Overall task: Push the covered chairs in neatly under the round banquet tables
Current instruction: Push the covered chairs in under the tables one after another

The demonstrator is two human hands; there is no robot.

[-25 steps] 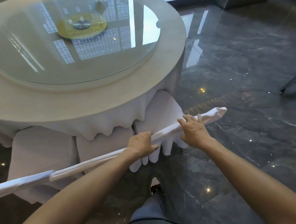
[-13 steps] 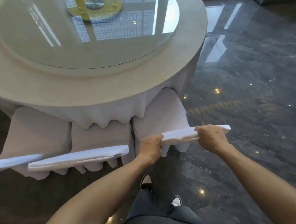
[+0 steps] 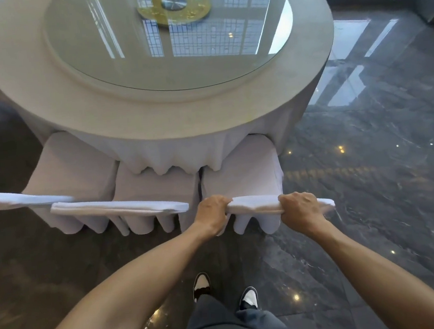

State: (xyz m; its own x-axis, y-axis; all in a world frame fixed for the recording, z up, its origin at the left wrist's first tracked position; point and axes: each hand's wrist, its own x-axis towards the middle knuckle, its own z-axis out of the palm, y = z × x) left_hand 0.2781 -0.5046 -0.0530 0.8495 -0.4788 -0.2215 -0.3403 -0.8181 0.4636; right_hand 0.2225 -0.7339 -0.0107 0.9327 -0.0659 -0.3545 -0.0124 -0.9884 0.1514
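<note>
Polished marble floor [image 3: 370, 176] lets the covered chair [image 3: 240, 172] slide easily; left hand [image 3: 211, 212] and right hand [image 3: 298, 207] grip its rigid top rail through loose, slippery fabric

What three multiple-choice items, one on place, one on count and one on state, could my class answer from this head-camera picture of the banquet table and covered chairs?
1. Where is the chair that both hands hold?
A. rightmost of the row at the table
B. leftmost of the row
C. out on the floor, far from the table

2. How many covered chairs show at this side of the table?
A. one
B. three
C. six

3. How do the hands meet the chair back?
A. fingers curled round its top edge
B. hovering above it
C. flat on the seat

Answers: 1 A, the left hand and right hand grip the rightmost chair by the round table. 2 B, the middle chair and left chair stand beside it. 3 A, both hands wrap the top edge.
</note>
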